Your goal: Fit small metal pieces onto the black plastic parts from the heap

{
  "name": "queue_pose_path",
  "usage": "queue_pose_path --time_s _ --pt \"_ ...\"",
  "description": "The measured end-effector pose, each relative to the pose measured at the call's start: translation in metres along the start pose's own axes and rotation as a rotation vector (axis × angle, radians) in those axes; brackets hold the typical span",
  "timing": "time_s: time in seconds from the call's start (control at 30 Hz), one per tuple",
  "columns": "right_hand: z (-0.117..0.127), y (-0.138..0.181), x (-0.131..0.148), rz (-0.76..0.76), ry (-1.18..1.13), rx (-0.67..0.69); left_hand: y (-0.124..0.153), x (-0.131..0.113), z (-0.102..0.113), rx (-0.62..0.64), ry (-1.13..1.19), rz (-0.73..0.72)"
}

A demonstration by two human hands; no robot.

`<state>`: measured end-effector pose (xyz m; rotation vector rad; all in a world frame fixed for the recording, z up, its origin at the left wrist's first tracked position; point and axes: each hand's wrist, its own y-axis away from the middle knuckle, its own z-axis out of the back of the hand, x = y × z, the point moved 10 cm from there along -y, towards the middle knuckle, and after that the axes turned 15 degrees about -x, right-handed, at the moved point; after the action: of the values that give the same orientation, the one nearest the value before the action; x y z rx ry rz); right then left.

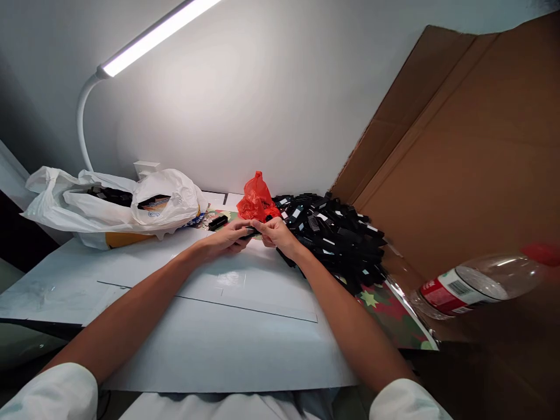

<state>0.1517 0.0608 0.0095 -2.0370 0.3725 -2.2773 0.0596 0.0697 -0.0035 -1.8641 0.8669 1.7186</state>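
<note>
My left hand (pixel 230 236) and my right hand (pixel 273 232) meet over the far part of the white board (pixel 245 344). Between them they pinch a small black piece (pixel 250 232), mostly hidden by my fingers; its exact kind does not show. Just left of my left hand lies a separate black, block-like part (pixel 217 222). A large heap of flat black pieces (pixel 336 233), some with white labels, spreads to the right of my right hand. Directly behind my hands stands a crumpled red plastic bag (pixel 257 198).
A white plastic bag (pixel 175 195) with black items inside sits at the left. Over it curves a lit lamp (pixel 157 41). A tall cardboard sheet (pixel 472 146) and a clear bottle (pixel 476 284) with a red label stand at the right.
</note>
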Motion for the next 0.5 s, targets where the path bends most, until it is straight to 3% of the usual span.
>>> queue_pose_path --time_s 0.27,0.5 --pt "0.009 -0.001 0.012 0.175 0.218 -0.056 -0.005 0.007 0.005 -0.091 -0.042 0.014" --pt "0.009 0.001 0.007 0.179 0.274 -0.046 -0.003 0.005 0.004 -0.108 -0.123 -0.026"
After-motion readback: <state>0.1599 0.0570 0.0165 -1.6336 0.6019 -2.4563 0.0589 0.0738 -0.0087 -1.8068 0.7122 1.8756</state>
